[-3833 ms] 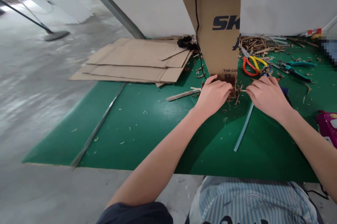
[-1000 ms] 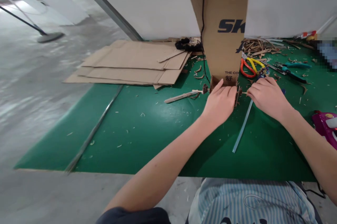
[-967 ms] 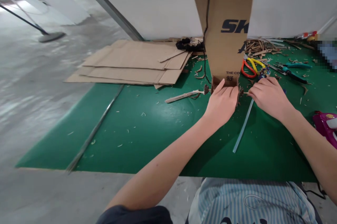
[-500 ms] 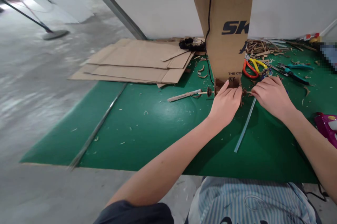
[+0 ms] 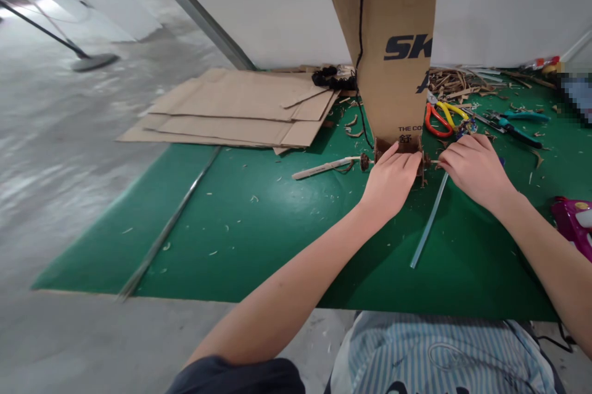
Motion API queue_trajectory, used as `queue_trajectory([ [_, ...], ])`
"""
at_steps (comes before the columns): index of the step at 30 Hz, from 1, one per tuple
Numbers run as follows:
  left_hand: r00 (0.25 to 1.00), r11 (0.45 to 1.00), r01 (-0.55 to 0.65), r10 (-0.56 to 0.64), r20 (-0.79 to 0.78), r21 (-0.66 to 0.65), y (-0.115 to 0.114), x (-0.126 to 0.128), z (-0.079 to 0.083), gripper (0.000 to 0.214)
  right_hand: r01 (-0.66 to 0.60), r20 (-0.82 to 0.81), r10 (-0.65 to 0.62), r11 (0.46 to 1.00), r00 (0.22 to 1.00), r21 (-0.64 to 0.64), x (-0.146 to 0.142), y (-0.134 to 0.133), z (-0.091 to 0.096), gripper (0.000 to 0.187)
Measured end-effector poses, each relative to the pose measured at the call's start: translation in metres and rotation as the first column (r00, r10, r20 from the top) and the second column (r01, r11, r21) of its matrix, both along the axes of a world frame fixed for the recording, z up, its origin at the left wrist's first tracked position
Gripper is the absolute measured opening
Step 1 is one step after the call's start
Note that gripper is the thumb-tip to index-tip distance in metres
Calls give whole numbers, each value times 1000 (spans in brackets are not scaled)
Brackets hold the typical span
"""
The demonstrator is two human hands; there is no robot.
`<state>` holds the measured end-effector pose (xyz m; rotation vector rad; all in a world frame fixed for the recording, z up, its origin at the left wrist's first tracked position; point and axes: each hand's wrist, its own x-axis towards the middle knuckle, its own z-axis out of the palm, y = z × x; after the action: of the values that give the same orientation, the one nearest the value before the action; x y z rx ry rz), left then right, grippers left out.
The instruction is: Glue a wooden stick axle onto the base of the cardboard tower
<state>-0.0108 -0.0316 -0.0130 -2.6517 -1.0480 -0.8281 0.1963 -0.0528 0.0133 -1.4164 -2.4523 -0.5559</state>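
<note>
My left hand (image 5: 390, 183) grips the near wall of a small open cardboard box at the foot of a tall cardboard column (image 5: 398, 92), with the thumb over its rim. A thin wooden stick (image 5: 433, 162) sticks out on both sides of the box. Brown round discs sit on it, one left of the box (image 5: 365, 162) and one on the right (image 5: 426, 161). At the stick's right end, my right hand (image 5: 476, 167) pinches it with the fingers closed. A black cord (image 5: 360, 42) runs down the column. Just below my right hand lies a translucent glue stick (image 5: 430, 218).
Flat cardboard sheets (image 5: 231, 104) lie at the back left, beside a black yarn bundle (image 5: 330, 77). Red-and-yellow-handled pliers (image 5: 439, 121), teal-handled pliers (image 5: 520, 132) and cardboard scraps (image 5: 456, 82) lie at the back right. A purple glue gun (image 5: 571, 218) rests at the right edge.
The top of the cardboard column sits slightly further left in view. Both hands keep their grips, and the whole view has shifted a little.
</note>
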Motion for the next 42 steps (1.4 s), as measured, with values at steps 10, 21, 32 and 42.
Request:
queue_trajectory([
  [10,1000,999,12,-12,0,30,-2,-1,9,37,-10,54,12,1000,998,-24,0,-2,3,32],
  [21,999,999,38,-38,29,8,2,-2,9,21,-13,78,17,999,997,-52,5,-3,5,30],
  [32,999,999,17,-19,40,29,1,-3,8,21,12,74,-5,995,997,-96,10,-2,9,31],
  [42,1000,999,-4,5,-29,43,0,-1,10,19,21,75,-16,998,997,-67,10,-5,8,27],
])
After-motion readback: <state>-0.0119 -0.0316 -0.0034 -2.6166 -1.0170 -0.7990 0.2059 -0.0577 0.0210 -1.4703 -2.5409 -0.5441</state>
